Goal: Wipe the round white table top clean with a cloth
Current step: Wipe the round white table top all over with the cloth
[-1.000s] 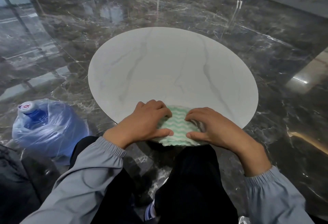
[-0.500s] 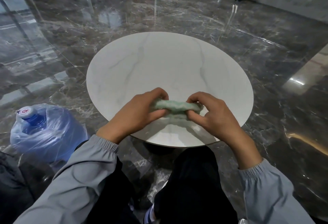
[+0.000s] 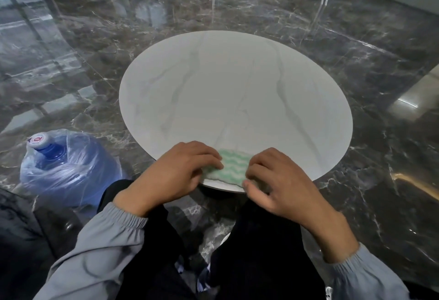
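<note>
My left hand (image 3: pixel 175 176) and right hand (image 3: pixel 280 188) pinch the green-waved cloth (image 3: pixel 231 165) between them on the near rim of the round white table top (image 3: pixel 237 90). I should flatten it, then press outward in overlapping strokes. Left of my left hand sits a bagged water jug (image 3: pixel 69 166); fill unclear.

Desk (image 3: pixel 237 90), near rim: taken up by cloth (image 3: pixel 231 166), with left hand (image 3: pixel 175 173) gripping its left edge and right hand (image 3: pixel 280 185) its right edge.
Rest of top, cloth to far rim and both sides: open for passage.
Floor (image 3: pixel 380 66) left of desk: blocked by 1 plastic-wrapped water bottle (image 3: pixel 66 166).
Below near rim: 2 legs in black trousers (image 3: pixel 261 240).
Floor right of desk: open.
</note>
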A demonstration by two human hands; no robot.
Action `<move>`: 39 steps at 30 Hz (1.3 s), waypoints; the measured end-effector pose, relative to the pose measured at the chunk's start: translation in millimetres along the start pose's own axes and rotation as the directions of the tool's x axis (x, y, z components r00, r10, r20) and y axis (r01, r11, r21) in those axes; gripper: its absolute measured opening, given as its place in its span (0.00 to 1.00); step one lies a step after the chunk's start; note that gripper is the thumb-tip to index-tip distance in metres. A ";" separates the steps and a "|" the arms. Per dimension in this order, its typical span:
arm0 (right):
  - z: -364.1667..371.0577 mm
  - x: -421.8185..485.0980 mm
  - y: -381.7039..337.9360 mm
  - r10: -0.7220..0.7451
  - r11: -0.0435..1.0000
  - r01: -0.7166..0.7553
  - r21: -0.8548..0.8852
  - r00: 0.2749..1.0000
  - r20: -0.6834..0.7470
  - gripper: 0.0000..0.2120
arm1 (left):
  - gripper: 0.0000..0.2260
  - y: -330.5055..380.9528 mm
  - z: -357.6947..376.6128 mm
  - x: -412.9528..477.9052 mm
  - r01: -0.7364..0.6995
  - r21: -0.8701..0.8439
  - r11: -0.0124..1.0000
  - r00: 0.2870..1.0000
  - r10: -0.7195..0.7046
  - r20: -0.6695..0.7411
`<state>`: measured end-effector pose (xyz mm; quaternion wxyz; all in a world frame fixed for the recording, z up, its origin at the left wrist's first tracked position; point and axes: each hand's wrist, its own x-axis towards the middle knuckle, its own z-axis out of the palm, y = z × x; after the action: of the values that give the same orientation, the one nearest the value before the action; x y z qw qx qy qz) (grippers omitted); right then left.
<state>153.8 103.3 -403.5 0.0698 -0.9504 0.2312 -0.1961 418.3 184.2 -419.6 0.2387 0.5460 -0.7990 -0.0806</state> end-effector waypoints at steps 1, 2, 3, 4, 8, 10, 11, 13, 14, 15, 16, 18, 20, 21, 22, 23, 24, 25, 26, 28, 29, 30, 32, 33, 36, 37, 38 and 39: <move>3.5 4.5 -2.4 -0.045 0.999 0.045 -0.008 0.999 -0.024 0.05 | 0.24 1.1 -0.6 -0.7 0.016 -0.024 1.000 1.000 -0.017 -0.012; 7.3 8.8 -4.4 -0.089 0.996 0.089 -0.003 0.996 -0.029 0.05 | 0.24 2.1 -0.9 -0.6 0.027 -0.044 0.999 0.999 -0.028 -0.021; 10.3 13.6 -5.8 -0.127 0.992 0.127 0.013 0.992 -0.011 0.09 | 0.23 3.0 -0.9 0.4 0.033 -0.059 0.998 0.999 -0.035 -0.030; 13.4 17.8 -6.3 -0.160 0.987 0.159 0.035 0.987 0.026 0.14 | 0.21 3.6 -0.8 1.5 0.044 -0.070 0.997 0.998 -0.046 -0.038; 20.2 22.3 -4.3 -0.172 0.983 0.161 0.084 0.974 0.147 0.25 | 0.19 -1.3 2.9 -1.7 0.122 -0.085 0.989 0.991 -0.126 -0.044; 22.0 18.8 -2.7 -0.162 0.986 0.153 0.061 0.966 0.202 0.26 | 0.19 -5.9 6.1 -5.0 0.112 -0.073 0.991 0.991 -0.117 -0.066; 22.3 16.5 -1.8 -0.156 0.988 0.149 0.046 0.961 0.228 0.26 | 0.19 -7.7 7.9 -5.7 0.096 -0.051 0.994 0.992 -0.100 -0.082; 24.5 15.1 -2.9 -0.142 0.989 0.147 -0.002 0.958 0.250 0.26 | 0.17 -11.3 11.7 -8.3 0.088 0.003 0.996 0.987 -0.087 -0.136; 26.2 15.4 -5.1 -0.134 0.988 0.147 -0.036 0.960 0.248 0.27 | 0.16 -13.1 13.7 -9.6 0.103 0.019 0.994 0.979 -0.098 -0.177; 28.8 15.5 -7.6 -0.119 0.988 0.140 -0.068 0.962 0.246 0.27 | 0.15 -15.3 15.4 -10.5 0.134 0.028 0.991 0.966 -0.125 -0.226; 32.2 15.5 -10.8 -0.099 0.987 0.127 -0.097 0.963 0.250 0.28 | 0.13 -17.6 16.7 -10.9 0.181 0.032 0.983 0.947 -0.165 -0.276; 37.8 15.3 -21.5 -0.037 0.991 0.071 -0.112 0.959 0.280 0.30 | 0.11 -22.1 18.3 -11.8 0.281 0.032 0.959 0.899 -0.252 -0.357; 40.8 16.8 -33.7 0.050 0.995 -0.023 -0.094 0.953 0.299 0.31 | 0.09 -23.3 22.2 -15.3 0.331 0.019 0.943 0.869 -0.297 -0.396; 41.2 17.5 -38.9 0.089 0.993 -0.061 -0.100 0.951 0.297 0.31 | 0.09 -22.5 24.4 -15.7 0.335 0.012 0.942 0.865 -0.302 -0.400; 42.1 15.7 -43.7 0.120 0.989 -0.088 -0.121 0.949 0.290 0.31 | 0.09 -21.4 27.2 -16.0 0.336 0.011 0.942 0.867 -0.304 -0.396; 43.3 12.7 -46.0 0.146 0.984 -0.108 -0.145 0.947 0.285 0.31 | 0.08 -20.2 29.4 -16.8 0.344 0.011 0.939 0.863 -0.312 -0.398; 45.1 9.6 -45.6 0.174 0.978 -0.134 -0.160 0.945 0.276 0.30 | 0.08 -19.0 30.5 -18.0 0.361 0.011 0.932 0.853 -0.326 -0.408; 46.6 6.3 -43.9 0.212 0.971 -0.174 -0.167 0.944 0.252 0.30 | 0.08 -18.0 30.8 -18.4 0.378 0.014 0.926 0.844 -0.338 -0.416; 47.8 3.9 -42.0 0.256 0.959 -0.218 -0.181 0.942 0.218 0.31 | 0.08 -17.6 31.7 -18.1 0.386 0.019 0.922 0.839 -0.343 -0.422; 54.1 3.7 -44.6 0.326 0.929 -0.290 -0.230 0.935 0.141 0.31 | 0.08 -17.7 33.5 -17.4 0.387 0.025 0.922 0.836 -0.340 -0.431; 58.7 6.8 -50.7 0.343 0.919 -0.310 -0.245 0.934 0.105 0.31 | 0.08 -18.3 33.7 -17.3 0.387 0.025 0.922 0.835 -0.339 -0.434; 63.3 10.1 -59.3 0.341 0.917 -0.314 -0.245 0.937 0.078 0.31 | 0.09 -18.2 34.2 -16.9 0.388 0.024 0.921 0.834 -0.340 -0.434; 74.8 14.0 -78.1 0.261 0.944 -0.250 -0.217 0.965 0.026 0.29 | 0.10 -17.9 35.0 -17.0 0.400 0.031 0.916 0.831 -0.349 -0.434; 77.5 12.8 -84.3 0.211 0.957 -0.205 -0.207 0.977 0.010 0.27 | 0.10 -17.9 35.5 -17.0 0.401 0.032 0.916 0.831 -0.349 -0.433; 69.9 -1.9 -72.2 0.184 0.961 -0.176 -0.212 0.983 0.019 0.25 | 0.10 -17.7 36.6 -18.2 0.387 0.030 0.921 0.830 -0.334 -0.447; 65.2 -10.3 -58.6 0.214 0.952 -0.204 -0.230 0.977 0.021 0.25 | 0.10 -18.1 37.0 -18.3 0.385 0.026 0.922 0.826 -0.332 -0.456; 59.6 -18.6 -42.7 0.262 0.934 -0.250 -0.256 0.965 0.017 0.25 | 0.10 -18.6 37.6 -18.3 0.386 0.023 0.922 0.821 -0.333 -0.464; 53.0 -26.2 -27.6 0.324 0.908 -0.313 -0.280 0.946 -0.007 0.26 | 0.10 -19.2 38.5 -18.2 0.390 0.022 0.921 0.817 -0.335 -0.470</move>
<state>165.3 142.1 -454.6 -0.0285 -0.9039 0.4068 -0.1291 421.5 188.3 -466.0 0.3679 0.7044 -0.6046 0.0531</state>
